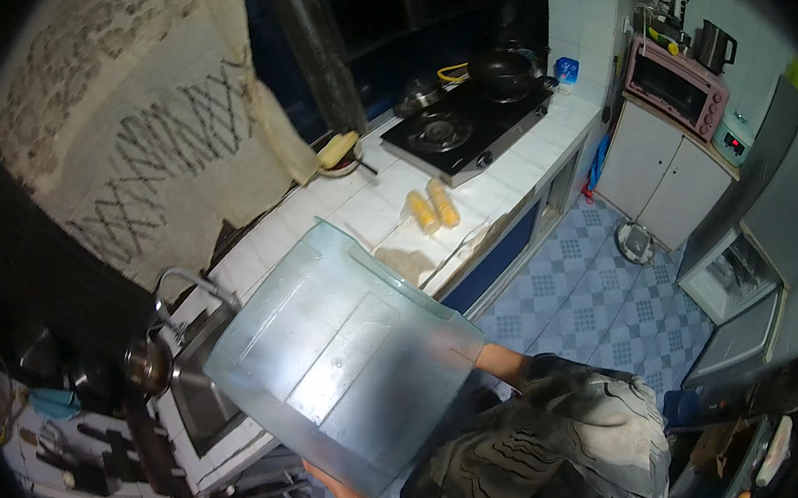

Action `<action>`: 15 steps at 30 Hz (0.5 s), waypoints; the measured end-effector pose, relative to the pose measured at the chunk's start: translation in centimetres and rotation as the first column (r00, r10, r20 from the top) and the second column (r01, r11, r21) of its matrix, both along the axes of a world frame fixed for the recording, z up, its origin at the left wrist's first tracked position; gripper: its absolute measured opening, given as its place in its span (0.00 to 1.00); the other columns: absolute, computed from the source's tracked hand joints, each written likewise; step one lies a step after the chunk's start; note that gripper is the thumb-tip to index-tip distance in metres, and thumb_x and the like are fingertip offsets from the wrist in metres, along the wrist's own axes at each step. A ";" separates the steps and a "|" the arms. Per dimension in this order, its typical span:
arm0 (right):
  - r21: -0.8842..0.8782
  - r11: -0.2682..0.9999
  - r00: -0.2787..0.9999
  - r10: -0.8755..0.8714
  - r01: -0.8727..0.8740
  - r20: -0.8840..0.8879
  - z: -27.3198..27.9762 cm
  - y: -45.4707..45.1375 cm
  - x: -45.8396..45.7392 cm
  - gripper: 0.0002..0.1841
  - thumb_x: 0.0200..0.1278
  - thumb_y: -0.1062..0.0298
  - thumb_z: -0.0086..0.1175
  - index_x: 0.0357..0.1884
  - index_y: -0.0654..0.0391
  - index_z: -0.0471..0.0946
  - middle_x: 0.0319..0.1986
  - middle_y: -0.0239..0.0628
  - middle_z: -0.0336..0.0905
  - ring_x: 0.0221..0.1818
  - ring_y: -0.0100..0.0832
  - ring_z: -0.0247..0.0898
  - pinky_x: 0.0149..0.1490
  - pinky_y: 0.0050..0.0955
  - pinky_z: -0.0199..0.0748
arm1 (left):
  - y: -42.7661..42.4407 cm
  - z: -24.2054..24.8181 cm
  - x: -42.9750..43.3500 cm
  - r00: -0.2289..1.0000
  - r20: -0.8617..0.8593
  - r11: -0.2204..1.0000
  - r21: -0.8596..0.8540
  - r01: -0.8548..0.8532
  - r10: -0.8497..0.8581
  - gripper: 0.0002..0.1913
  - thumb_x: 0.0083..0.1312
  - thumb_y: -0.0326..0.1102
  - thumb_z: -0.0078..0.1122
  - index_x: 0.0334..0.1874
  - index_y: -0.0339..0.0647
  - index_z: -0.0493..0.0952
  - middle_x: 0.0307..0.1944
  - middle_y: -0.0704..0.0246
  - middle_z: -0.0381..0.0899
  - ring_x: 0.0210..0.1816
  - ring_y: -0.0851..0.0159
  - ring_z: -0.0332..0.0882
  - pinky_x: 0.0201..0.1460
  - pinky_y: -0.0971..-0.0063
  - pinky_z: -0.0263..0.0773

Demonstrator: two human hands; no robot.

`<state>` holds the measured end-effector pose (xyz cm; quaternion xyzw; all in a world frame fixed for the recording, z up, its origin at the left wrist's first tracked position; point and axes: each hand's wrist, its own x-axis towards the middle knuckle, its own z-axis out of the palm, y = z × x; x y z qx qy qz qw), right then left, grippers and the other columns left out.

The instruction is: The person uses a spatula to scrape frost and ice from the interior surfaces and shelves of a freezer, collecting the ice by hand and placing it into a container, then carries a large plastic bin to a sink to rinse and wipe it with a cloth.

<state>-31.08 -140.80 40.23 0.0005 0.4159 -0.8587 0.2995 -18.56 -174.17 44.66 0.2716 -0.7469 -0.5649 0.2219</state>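
Note:
A large translucent plastic bin [340,354], much like a refrigerator drawer, is tilted in front of me, between my body and the counter. My left hand [317,472] grips its lower left edge, with the fingers mostly hidden behind the plastic. On the right side my right hand [466,351] holds the bin; its fingers show only as a blur through the wall. Past the bin's far edge, two wrapped yellow corn cobs [433,207] lie side by side on the white tiled counter [283,223].
A sink [201,387] with a faucet [191,278] is at left. Beyond the corn stands a two-burner gas stove [467,129] with a wok [501,73]. At right, a refrigerator's lower compartment [732,270] is open above the blue tiled floor [589,303]. A pink toaster oven [676,86] tops a cabinet.

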 end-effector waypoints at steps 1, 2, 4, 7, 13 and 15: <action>-0.012 1.000 1.000 -0.028 0.028 0.008 -0.5 2.5 -1.0 0.20 0.61 0.59 0.40 0.52 0.58 0.66 0.49 0.41 0.68 0.52 0.37 0.62 0.59 0.35 0.58 | 2.2 -0.3 -2.2 0.999 0.009 0.998 -0.044 0.035 -0.034 0.10 0.61 0.36 0.45 0.35 0.41 0.75 0.28 0.74 0.73 0.28 0.72 0.70 0.26 0.77 0.66; -0.019 0.998 0.998 -0.054 0.054 0.010 -1.3 4.7 -1.6 0.20 0.61 0.59 0.40 0.52 0.58 0.66 0.49 0.40 0.68 0.52 0.36 0.62 0.59 0.35 0.58 | 4.0 -0.5 -4.3 0.997 0.017 0.994 -0.084 0.071 -0.070 0.10 0.61 0.36 0.45 0.35 0.41 0.76 0.28 0.74 0.73 0.28 0.72 0.71 0.26 0.77 0.66; -0.016 0.994 0.994 -0.105 0.105 -0.001 -2.7 8.9 -3.0 0.20 0.62 0.59 0.39 0.52 0.58 0.66 0.49 0.40 0.68 0.52 0.36 0.62 0.58 0.35 0.59 | 7.5 -0.8 -8.3 0.991 0.020 0.988 -0.085 0.131 -0.130 0.10 0.61 0.35 0.45 0.36 0.41 0.76 0.28 0.74 0.74 0.28 0.72 0.71 0.27 0.77 0.66; 0.033 0.978 0.976 -0.203 0.207 -0.083 -6.1 14.4 -3.7 0.20 0.62 0.59 0.39 0.52 0.58 0.66 0.49 0.40 0.68 0.52 0.36 0.63 0.58 0.35 0.59 | 12.5 0.4 -12.8 0.973 -0.143 0.836 0.499 0.229 -0.181 0.15 0.63 0.39 0.43 0.44 0.36 0.73 0.30 0.71 0.74 0.30 0.72 0.71 0.32 0.78 0.67; -0.109 0.947 0.947 -0.312 0.303 -0.078 -9.7 21.3 -5.2 0.20 0.62 0.58 0.39 0.52 0.58 0.66 0.50 0.39 0.68 0.51 0.35 0.64 0.57 0.35 0.61 | 16.5 -3.8 -20.2 0.935 -0.026 0.834 0.443 0.329 -0.354 0.14 0.63 0.39 0.43 0.40 0.35 0.73 0.28 0.70 0.73 0.27 0.72 0.71 0.27 0.80 0.67; -0.367 0.847 0.917 -0.304 0.385 0.260 -5.5 20.0 -5.7 0.20 0.62 0.57 0.39 0.52 0.58 0.67 0.49 0.38 0.69 0.51 0.36 0.66 0.55 0.36 0.65 | 15.1 -6.5 -20.7 0.947 -0.038 0.803 0.521 0.290 -0.318 0.12 0.64 0.38 0.42 0.38 0.37 0.73 0.25 0.71 0.73 0.24 0.71 0.70 0.24 0.80 0.66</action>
